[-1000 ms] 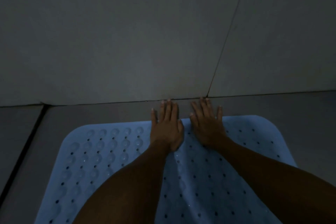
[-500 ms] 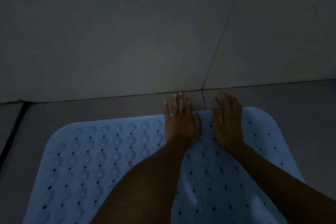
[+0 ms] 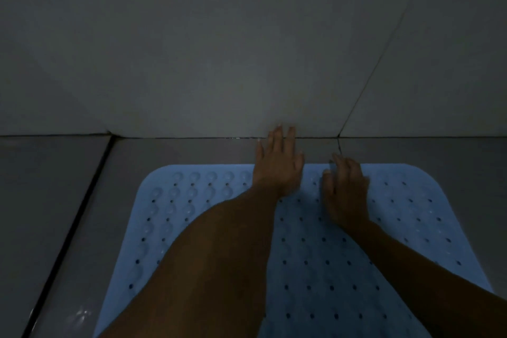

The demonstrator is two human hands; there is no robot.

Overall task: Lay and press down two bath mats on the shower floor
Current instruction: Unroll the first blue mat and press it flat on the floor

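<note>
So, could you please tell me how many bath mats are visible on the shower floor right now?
1. A single blue bath mat lies on the shower floor near the wall, under both hands. A second mat may be out of frame.

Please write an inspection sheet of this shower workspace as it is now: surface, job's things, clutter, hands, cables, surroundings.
Surface: dark tiled shower floor, glossy, with a dark channel at left.
Job's things: one blue bath mat lies flat near the wall; holes and round bumps show. A second mat is not seen.
Clutter: nothing seen.
Hands: left hand flat, fingers straight, past the mat's far edge toward the wall. Right hand over the mat, fingers slightly bent, blurred.
Cables: nothing seen.
Surroundings: grey tiled wall, dim light.
</note>
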